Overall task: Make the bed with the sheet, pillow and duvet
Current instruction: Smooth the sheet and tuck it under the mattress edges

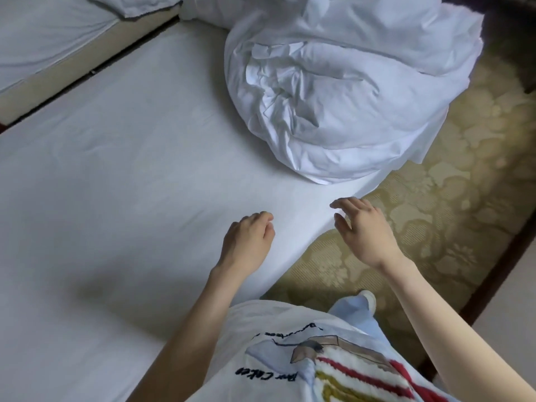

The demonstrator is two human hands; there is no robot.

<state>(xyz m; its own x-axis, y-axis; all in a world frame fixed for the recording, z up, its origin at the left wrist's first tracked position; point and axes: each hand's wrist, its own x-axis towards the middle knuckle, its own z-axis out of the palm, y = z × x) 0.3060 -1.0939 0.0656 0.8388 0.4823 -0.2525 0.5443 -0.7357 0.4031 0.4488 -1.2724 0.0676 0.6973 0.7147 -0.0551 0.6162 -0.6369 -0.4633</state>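
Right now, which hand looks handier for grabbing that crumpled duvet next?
Probably the right hand. It hovers open at the bed's edge, fingers pointing toward the crumpled duvet heaped ahead on that side. The left hand sits loosely curled over the smooth sheet, farther from the heap.

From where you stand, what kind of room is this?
Probably a hotel or guest bedroom. There are two beds side by side: the near bed with a smooth white sheet and a crumpled white duvet, a second bed beyond it, and a patterned gold carpet underfoot.
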